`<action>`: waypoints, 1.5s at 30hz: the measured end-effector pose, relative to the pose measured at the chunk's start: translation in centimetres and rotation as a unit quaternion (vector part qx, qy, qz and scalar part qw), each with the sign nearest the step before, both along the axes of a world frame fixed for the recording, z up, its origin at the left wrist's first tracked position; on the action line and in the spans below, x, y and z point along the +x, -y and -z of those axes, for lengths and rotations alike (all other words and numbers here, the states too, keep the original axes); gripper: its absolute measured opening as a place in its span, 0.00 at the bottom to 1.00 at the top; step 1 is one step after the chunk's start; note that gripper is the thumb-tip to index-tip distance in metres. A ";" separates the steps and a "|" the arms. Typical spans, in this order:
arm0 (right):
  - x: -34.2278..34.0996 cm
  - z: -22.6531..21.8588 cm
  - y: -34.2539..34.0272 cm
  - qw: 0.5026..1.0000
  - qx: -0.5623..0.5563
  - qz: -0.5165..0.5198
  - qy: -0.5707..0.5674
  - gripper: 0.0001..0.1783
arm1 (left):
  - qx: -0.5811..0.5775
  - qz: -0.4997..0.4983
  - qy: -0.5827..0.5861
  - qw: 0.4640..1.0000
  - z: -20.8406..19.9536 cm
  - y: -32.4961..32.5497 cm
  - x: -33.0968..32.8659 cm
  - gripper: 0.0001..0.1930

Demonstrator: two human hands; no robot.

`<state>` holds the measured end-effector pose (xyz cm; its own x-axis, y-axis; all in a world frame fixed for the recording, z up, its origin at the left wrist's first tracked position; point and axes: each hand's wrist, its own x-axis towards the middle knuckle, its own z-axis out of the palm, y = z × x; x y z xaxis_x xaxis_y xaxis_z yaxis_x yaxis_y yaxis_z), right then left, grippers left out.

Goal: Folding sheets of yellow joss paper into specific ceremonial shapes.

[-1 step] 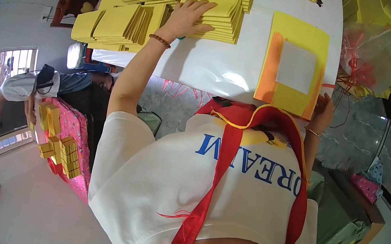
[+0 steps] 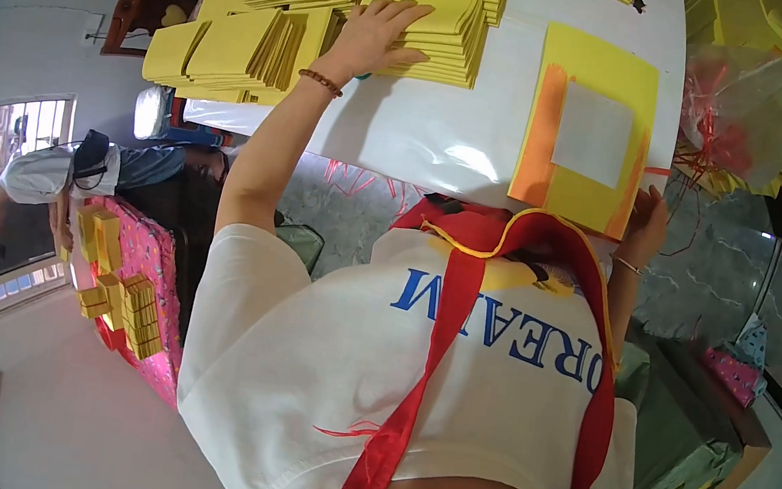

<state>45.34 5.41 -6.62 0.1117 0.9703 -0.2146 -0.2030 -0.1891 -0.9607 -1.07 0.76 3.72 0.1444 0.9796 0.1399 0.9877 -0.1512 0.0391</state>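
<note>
My left hand [image 2: 381,38] lies open, fingers spread, on a stack of folded yellow paper [image 2: 451,13] on the white-covered table. Its palm is down and a beaded bracelet circles the wrist. At the table's right side lies a yellow sheet [image 2: 597,53] with orange bands and a pale grey square [image 2: 593,133] at its middle. Beside the sheet's near right corner is my right hand [image 2: 648,227], its fingers curled and partly hidden. Whatever is in those fingers cannot be made out.
More folded yellow stacks [image 2: 259,48] cover the table's far left. A clear plastic bag [image 2: 749,116] with red strands hangs at the right, near loose yellow paper. On the left, a person [image 2: 42,177] stands by a pink-covered table [image 2: 152,254] bearing yellow bundles. Green-wrapped boxes [image 2: 674,449] stand at right.
</note>
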 end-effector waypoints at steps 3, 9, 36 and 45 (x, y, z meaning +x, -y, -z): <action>0.0 0.3 0.1 1.000 0.007 0.003 0.016 0.23 | 0.019 0.004 -0.005 1.000 0.4 0.1 -0.2 0.31; 0.1 0.9 0.2 1.000 0.021 0.007 0.011 0.23 | 0.046 0.026 -0.017 0.998 0.6 0.1 -0.2 0.27; -0.5 0.5 0.7 0.999 0.023 0.034 0.011 0.17 | 0.144 0.092 -0.067 0.983 1.4 -0.1 0.8 0.31; -0.8 0.7 0.9 0.998 0.040 0.036 0.012 0.15 | 0.131 0.125 -0.166 0.969 1.3 0.1 0.6 0.33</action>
